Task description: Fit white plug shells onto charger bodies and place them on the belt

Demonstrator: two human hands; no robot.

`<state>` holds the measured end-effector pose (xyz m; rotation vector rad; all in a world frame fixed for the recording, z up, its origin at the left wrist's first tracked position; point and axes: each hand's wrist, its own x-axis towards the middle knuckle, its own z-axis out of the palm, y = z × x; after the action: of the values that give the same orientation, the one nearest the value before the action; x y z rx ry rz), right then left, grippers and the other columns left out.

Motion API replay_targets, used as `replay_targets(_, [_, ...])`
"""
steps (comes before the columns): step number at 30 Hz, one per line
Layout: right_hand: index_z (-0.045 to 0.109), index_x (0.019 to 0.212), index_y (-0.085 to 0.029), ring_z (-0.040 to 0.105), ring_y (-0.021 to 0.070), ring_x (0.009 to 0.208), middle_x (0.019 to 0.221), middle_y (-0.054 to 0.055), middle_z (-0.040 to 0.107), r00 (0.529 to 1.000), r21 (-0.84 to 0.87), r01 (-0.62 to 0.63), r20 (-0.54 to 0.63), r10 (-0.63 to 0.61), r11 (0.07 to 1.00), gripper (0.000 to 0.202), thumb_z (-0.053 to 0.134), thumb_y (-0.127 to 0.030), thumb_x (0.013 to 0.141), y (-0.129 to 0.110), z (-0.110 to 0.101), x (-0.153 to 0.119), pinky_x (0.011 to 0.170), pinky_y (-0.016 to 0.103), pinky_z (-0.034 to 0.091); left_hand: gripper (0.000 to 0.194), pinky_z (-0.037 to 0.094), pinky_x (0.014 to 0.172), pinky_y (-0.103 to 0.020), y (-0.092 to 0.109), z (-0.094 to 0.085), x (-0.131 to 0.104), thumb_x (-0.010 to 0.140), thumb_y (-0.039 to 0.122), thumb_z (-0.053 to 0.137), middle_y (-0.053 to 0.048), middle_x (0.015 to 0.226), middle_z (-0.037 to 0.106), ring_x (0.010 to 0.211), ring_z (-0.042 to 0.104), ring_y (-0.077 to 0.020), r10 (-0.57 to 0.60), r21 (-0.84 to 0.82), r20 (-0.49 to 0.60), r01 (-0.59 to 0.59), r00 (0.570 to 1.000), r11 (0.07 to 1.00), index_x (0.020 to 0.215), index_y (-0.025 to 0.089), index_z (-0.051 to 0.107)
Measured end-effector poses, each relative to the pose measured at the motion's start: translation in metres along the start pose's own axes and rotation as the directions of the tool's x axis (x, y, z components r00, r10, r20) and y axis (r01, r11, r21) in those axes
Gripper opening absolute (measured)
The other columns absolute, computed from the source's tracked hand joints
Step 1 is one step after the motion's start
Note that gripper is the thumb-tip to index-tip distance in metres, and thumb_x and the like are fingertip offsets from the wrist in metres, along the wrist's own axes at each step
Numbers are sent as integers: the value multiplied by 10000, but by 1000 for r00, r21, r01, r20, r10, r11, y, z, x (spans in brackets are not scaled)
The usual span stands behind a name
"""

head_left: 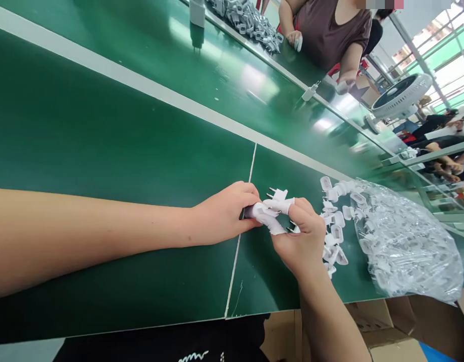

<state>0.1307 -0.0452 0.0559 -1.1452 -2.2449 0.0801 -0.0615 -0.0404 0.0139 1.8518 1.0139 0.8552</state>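
My left hand (232, 211) is closed, its fingertips gripping a small white plug housing (250, 211) with a dark end. My right hand (302, 234) meets it from the right, with white coverings on thumb and forefinger. Those two covered fingers pinch the same housing, which they mostly hide. A white two-pin plug (279, 194) shows just beyond the right forefinger, pins pointing left. More metal pins (292, 229) stick out between the right thumb and forefinger; whether that plug is held or lying on the table is unclear.
Loose white plug parts (335, 234) lie right of my hands, beside a clear plastic bag (413, 241) full of them. Across the green table (122, 136) runs a belt with a white charger (310, 92) on it. A co-worker (322, 35) sits opposite near a heap of parts (250, 25).
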Motion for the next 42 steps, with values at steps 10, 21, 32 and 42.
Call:
replay_targets(10, [720,1079,-284,661,202,881,957,16,723,975,323,-221,102,198,920,288,800,-304,803,11,7,-2,863,401,538,147,534,867,-398,5,1,-3,865,296,637,-68,1022,686,1006,616,-259,9,13,-30,-9,1000,1000,964,202,694])
replay_targets(21, [702,1142,-292,700,202,964,1104,48,734,1000,429,-8,-3,10,903,340,778,-184,829,11,-5,0,830,362,605,300,585,912,-333,5,-6,-12,917,109,574,-96,1193,666,1070,675,-201,426,155,-270,-398,863,904,1187,237,609])
replay_targets(32, [715,956,-246,678,143,689,791,-17,720,971,733,-219,98,218,645,260,861,-334,760,6,-2,-2,676,297,617,533,629,735,-286,15,-2,-13,879,138,701,-38,1050,686,834,712,-169,356,-116,-293,-403,887,908,1330,291,460])
replay_targets(42, [550,1349,-322,704,228,992,1160,64,696,986,714,-126,11,169,689,789,936,-419,668,7,-3,-6,880,414,631,346,677,656,-309,40,-7,-18,954,325,672,-64,990,714,712,741,-176,-59,-603,-160,-50,985,796,1221,230,473])
